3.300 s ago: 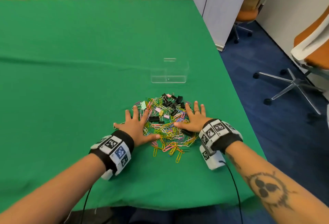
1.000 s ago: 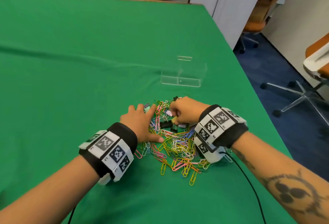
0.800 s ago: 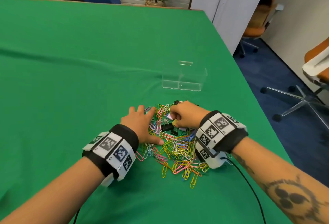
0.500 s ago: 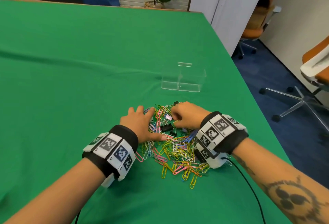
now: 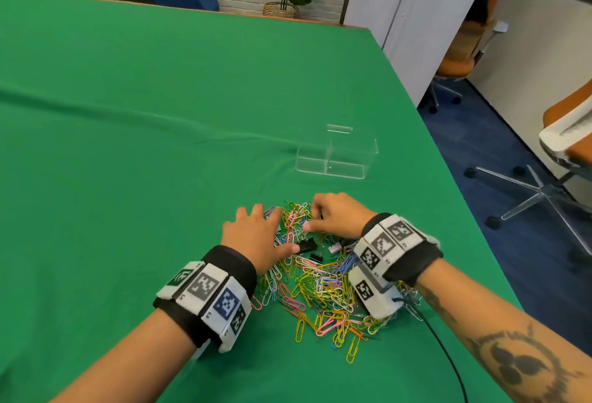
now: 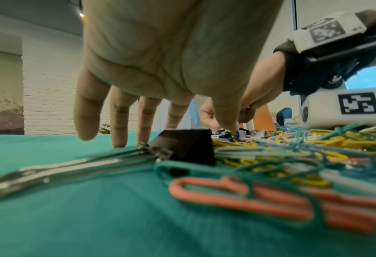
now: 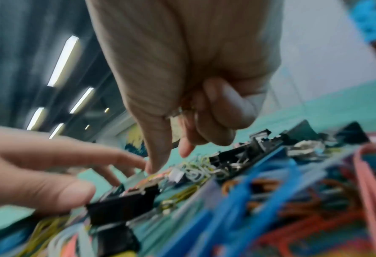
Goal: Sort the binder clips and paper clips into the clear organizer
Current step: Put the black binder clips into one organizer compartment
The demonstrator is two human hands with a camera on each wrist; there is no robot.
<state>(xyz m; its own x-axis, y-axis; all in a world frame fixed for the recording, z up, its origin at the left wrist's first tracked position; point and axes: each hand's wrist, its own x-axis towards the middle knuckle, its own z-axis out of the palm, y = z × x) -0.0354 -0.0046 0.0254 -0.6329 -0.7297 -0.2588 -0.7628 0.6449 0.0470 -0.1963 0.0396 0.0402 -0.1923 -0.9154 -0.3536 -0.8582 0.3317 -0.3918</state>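
A pile of coloured paper clips [image 5: 320,290] mixed with black binder clips [image 5: 306,246] lies on the green table between my hands. The clear organizer [image 5: 333,159] stands just beyond it with nothing visible inside. My left hand [image 5: 272,229] lies flat on the pile's left edge, fingers straight, its thumb beside a black binder clip [image 6: 187,147]. My right hand [image 5: 315,217] is curled over the pile's far side. In the blurred right wrist view its curled fingers [image 7: 222,111] hold something metallic against the palm, while thumb and forefinger reach down to the clips [image 7: 195,170].
The table's right edge [image 5: 426,184] runs close to the organizer, with office chairs [image 5: 544,191] on the blue floor beyond. A black cable [image 5: 448,357] trails from my right wrist over the cloth. A fold [image 5: 128,114] crosses the green cloth farther back.
Three seconds ago both hands lay flat on the pile. Since then my right hand has curled up and is picking among the clips; the left hand has barely moved.
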